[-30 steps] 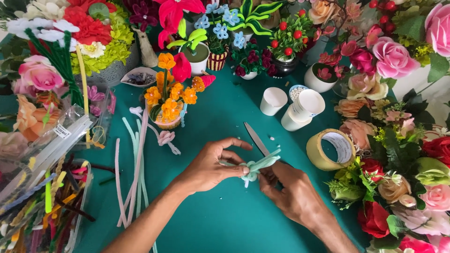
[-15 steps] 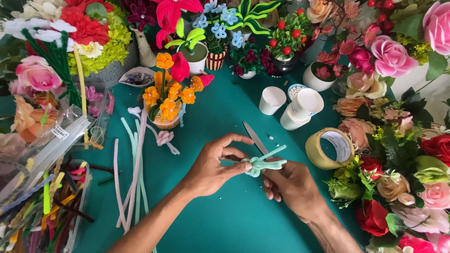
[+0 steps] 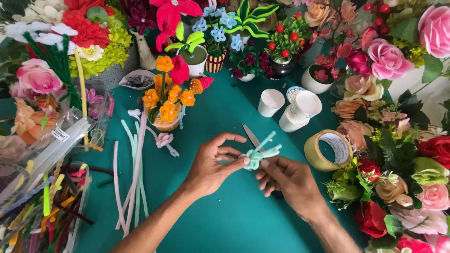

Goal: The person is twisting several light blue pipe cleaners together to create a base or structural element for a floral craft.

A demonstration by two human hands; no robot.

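Observation:
Over the teal table (image 3: 220, 220), both hands meet on a small pale green pipe-cleaner flower (image 3: 259, 155) with loops and loose ends sticking up to the right. My left hand (image 3: 213, 166) pinches it from the left with thumb and fingers. My right hand (image 3: 288, 180) grips it from below and to the right. Behind the flower, a pair of scissors (image 3: 251, 136) lies on the table, partly hidden by my hands.
Loose pale pipe cleaners (image 3: 133, 168) lie to the left, next to a clear box of coloured ones (image 3: 42, 206). A tape roll (image 3: 328, 150) and white paper cups (image 3: 293, 107) sit at the right. Artificial flowers ring the table, with an orange pipe-cleaner bouquet (image 3: 166, 98) behind.
The flower has been turned in my fingers and its loose ends now point up to the right. My hands have shifted slightly but stay in the same place.

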